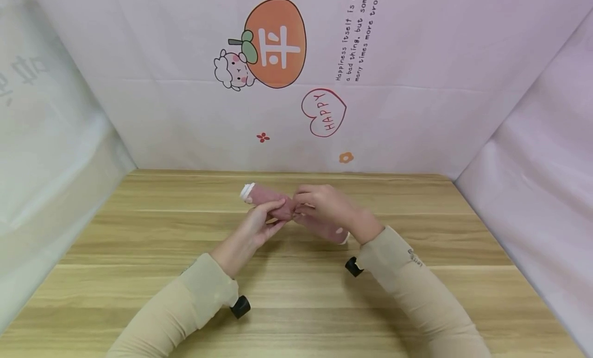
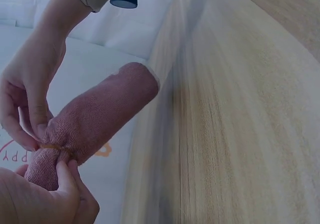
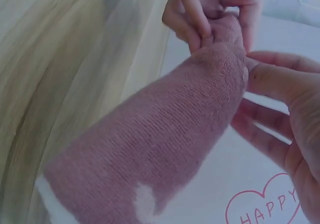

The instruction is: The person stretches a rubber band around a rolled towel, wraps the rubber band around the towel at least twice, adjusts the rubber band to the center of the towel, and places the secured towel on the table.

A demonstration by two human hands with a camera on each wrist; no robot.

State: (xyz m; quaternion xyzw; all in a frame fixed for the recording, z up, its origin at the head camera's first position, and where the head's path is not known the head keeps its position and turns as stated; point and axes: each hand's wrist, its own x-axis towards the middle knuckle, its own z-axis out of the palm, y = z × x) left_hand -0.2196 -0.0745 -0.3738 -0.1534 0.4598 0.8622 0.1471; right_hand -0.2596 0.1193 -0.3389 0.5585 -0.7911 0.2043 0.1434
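Note:
A dusty-pink rolled towel [image 1: 265, 194] with white ends is held above the table, cinched narrow at its middle. An orange-brown rubber band [image 2: 56, 147] runs across the cinched part. My left hand [image 1: 257, 225] grips the roll just left of the band, thumb on top and fingers beneath. From the other side, my right hand [image 1: 324, 203] pinches the band at the waist of the roll, its fingertips pressed against the cloth. In the right wrist view, the longer half of the towel [image 3: 145, 119] slants down toward the table, and the band is hidden.
A wood-grain table [image 1: 296, 296] spreads below both hands. Behind it hangs a white cloth backdrop [image 1: 185, 126] with printed drawings, and white cloth walls close off both sides. Black wrist devices [image 1: 240, 307] stick out from under the sleeves.

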